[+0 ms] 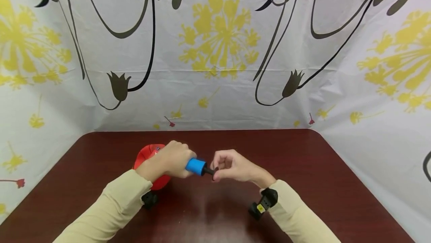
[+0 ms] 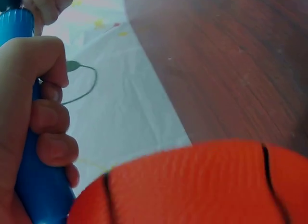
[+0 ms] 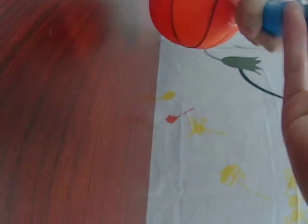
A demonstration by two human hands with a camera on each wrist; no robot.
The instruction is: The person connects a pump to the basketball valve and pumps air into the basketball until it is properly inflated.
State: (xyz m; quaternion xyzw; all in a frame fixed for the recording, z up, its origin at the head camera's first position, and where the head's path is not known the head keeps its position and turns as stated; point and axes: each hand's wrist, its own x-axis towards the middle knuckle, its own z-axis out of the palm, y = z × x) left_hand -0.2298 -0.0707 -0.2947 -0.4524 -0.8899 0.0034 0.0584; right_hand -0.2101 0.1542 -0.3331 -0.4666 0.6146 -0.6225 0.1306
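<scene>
My left hand (image 1: 176,159) grips a blue hand pump (image 1: 195,166), its fingers wrapped round the barrel (image 2: 41,178) in the left wrist view. From the barrel's right end a black plunger rod (image 1: 209,171) sticks out. My right hand (image 1: 235,166) pinches the dark handle at the end of that rod between thumb and fingers. Behind the left hand and wrist is a red-orange ball (image 1: 144,154) with black seam lines, like a small basketball. It fills the lower part of the left wrist view, beside the pump's lower end. The join between pump and ball is hidden.
A dark red-brown wooden table (image 1: 286,153) with rounded far corners lies under both hands. Beyond it and at both sides hangs a white sheet (image 1: 202,101) with yellow flowers and dark vines. Black wrist cameras (image 1: 264,203) sit at the sleeves.
</scene>
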